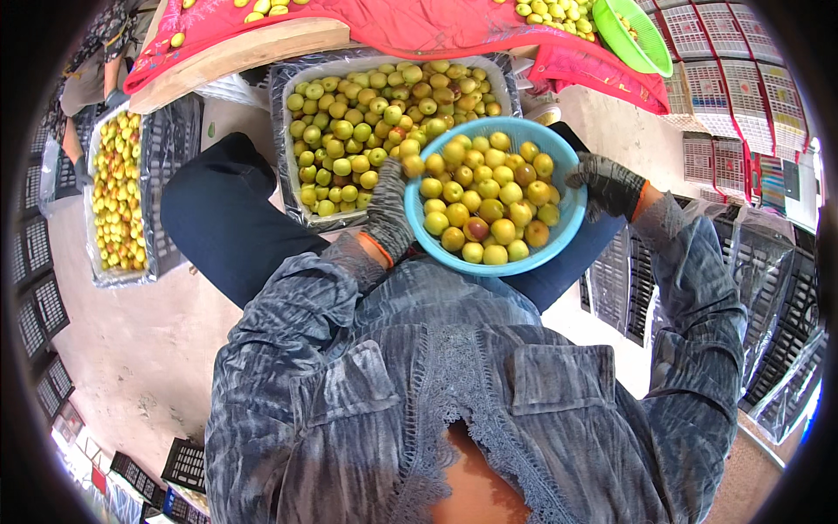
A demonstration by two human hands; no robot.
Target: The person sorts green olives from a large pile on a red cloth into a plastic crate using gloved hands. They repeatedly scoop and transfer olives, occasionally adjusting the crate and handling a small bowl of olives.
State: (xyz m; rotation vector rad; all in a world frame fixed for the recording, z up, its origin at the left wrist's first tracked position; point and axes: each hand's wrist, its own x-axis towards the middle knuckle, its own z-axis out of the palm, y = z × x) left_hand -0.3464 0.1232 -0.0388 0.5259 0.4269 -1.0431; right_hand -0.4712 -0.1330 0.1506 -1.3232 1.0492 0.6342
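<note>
Both of my hands wear grey knit gloves with orange cuffs. Between them is a round blue plastic basket [579, 226] full of yellow-green jujube-like fruits [488, 190], some with reddish skin. My left hand [391, 213] grips its left rim, and my right hand [605, 187] grips its right rim. The basket is over my lap and overlaps the near right corner of a black plastic crate [281, 137] with a pale lining. Many similar fruits [353, 131] fill the crate. One fruit [412, 166] lies at the basket's left rim, close to my left hand's fingers.
Ahead, a wood-edged table with a red cloth [419, 26] bears loose fruits and a green plastic basket [645, 46]. Another fruit-filled crate [152, 196] stands at left, near a person's gloved hand [82, 171]. Black crates [628, 281] and stacked white-and-red crates [710, 85] are at right.
</note>
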